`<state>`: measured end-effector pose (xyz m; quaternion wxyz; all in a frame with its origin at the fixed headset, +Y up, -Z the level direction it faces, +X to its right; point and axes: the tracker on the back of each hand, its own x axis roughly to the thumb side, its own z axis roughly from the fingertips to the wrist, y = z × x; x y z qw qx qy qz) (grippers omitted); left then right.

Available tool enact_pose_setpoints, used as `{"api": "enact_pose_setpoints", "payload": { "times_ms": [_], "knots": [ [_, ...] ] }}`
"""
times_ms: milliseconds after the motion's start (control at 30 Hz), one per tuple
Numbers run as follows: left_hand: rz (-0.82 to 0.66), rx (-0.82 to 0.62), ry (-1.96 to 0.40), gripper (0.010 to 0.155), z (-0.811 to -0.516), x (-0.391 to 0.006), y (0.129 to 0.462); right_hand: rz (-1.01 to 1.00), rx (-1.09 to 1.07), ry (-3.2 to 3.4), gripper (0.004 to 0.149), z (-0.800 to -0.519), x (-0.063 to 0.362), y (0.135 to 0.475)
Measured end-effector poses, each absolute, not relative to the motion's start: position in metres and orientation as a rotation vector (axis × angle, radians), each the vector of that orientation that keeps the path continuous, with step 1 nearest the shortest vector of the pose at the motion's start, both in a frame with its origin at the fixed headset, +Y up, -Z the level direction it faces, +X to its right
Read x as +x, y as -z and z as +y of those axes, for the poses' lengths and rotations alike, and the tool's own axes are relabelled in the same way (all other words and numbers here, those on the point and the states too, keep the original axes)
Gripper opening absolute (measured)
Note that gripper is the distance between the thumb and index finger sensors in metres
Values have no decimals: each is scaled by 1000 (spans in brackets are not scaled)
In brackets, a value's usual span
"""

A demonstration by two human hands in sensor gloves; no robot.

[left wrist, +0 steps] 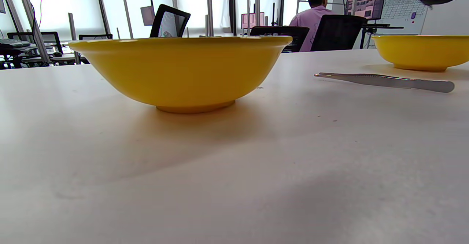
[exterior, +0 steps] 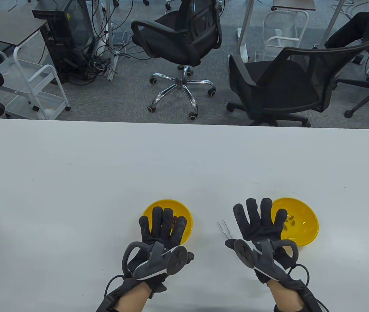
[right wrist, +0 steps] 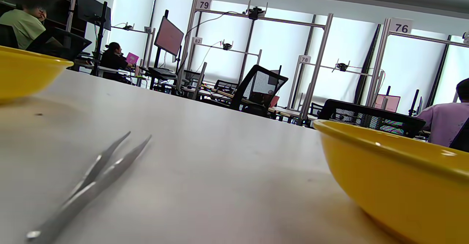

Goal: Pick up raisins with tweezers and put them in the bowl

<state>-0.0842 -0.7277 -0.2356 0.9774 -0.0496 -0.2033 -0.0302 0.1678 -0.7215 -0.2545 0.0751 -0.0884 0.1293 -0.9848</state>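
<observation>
From the table view I see both of my gloved hands flat-fingered and spread, holding nothing. My left hand (exterior: 163, 227) hovers over the near side of the left yellow plastic bowl (exterior: 184, 211), its grip wide open with all fingers fanned; a few dark raisins (exterior: 174, 221) peek between them inside that bowl. My right hand (exterior: 259, 224) is equally splayed, its outer fingers overlapping the rim of the right yellow plastic bowl (exterior: 304, 227), where several more pale brown raisins (exterior: 291, 221) lie. The slim silver metal tweezers (exterior: 225, 229) rest on the white table (exterior: 106, 169) just beside my right thumb, between the two bowls, tips pointing away from me and slightly parted; I cannot tell whether the thumb touches them. In the wrist views the background frames carry numbered placards: 78 and 75 on the left, 79, 82, 78 and 76 on the right.
</observation>
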Motion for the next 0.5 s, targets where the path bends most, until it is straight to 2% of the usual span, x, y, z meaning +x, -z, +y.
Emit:
{"api": "enact_pose_setpoints", "payload": {
  "times_ms": [500],
  "knots": [
    [-401, -104, 66, 94, -729, -84, 237, 356, -237, 2932, 98, -719, 166, 254]
  ]
}}
